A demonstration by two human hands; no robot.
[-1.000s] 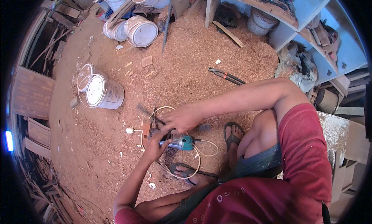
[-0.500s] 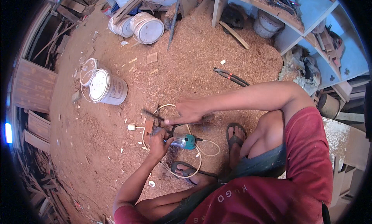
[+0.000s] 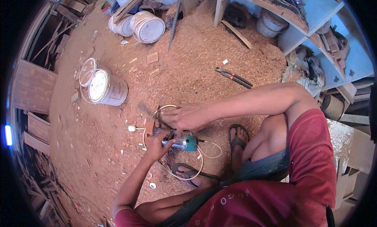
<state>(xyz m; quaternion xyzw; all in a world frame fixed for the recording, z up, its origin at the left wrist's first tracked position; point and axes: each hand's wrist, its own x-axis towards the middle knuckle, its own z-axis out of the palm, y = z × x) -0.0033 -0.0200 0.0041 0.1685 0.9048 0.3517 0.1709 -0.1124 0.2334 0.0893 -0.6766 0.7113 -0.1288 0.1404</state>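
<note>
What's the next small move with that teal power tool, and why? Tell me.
Probably steady the teal power tool before anything else: the left hand grips its body on the sawdust floor, the right hand rests just above it, and its pale cord loops loose beside the sandalled foot.

power tool (image 3: 184, 142) – glossy teal plastic, metal | floor (image 3: 188, 70) – rough sawdust | bucket (image 3: 107, 87) – white plastic

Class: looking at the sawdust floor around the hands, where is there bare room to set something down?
Free: floor between the white bucket and pliers; also left of the left hand. Crowded: around the teal power tool, cord and right hand.
</note>
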